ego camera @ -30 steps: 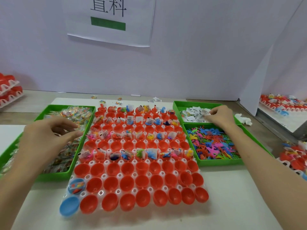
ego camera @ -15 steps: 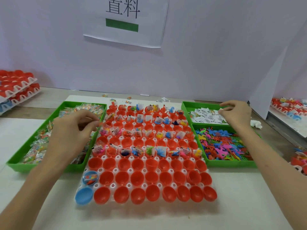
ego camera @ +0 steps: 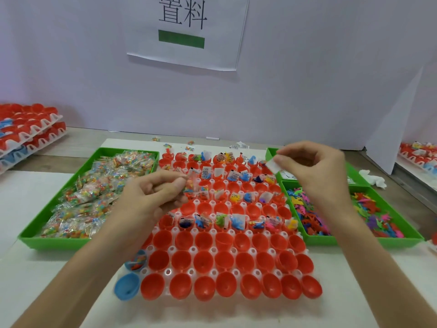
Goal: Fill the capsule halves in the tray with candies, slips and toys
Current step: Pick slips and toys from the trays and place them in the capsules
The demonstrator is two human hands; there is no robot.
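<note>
A packing workbench: printed wall sign (ego camera: 186, 31), green supply bins (ego camera: 59, 243), stacked capsule trays (ego camera: 30, 131).

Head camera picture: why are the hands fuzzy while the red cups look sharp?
In the head view, the right hand and its white slip are smeared by motion; the left hand and its candy packet are softer too; the red capsule halves look crisp; the wide lens splays the green candy tray sides outward; light is even, shadows faint.

Capsule halves (ego camera: 222, 261): red plastic, smooth, glossy w/ highlights. Tray (ego camera: 212, 250): whitish translucent plastic. Candy packets (ego camera: 94, 197): clear crinkly film, shiny. Slip (ego camera: 272, 165): white matt paper. Toys (ego camera: 369, 214): coloured plastic, prob. matt, view blurred. Bins (ego camera: 59, 242): green glossy plastic. Tabletop (ego camera: 236, 313): white, matt.
</note>
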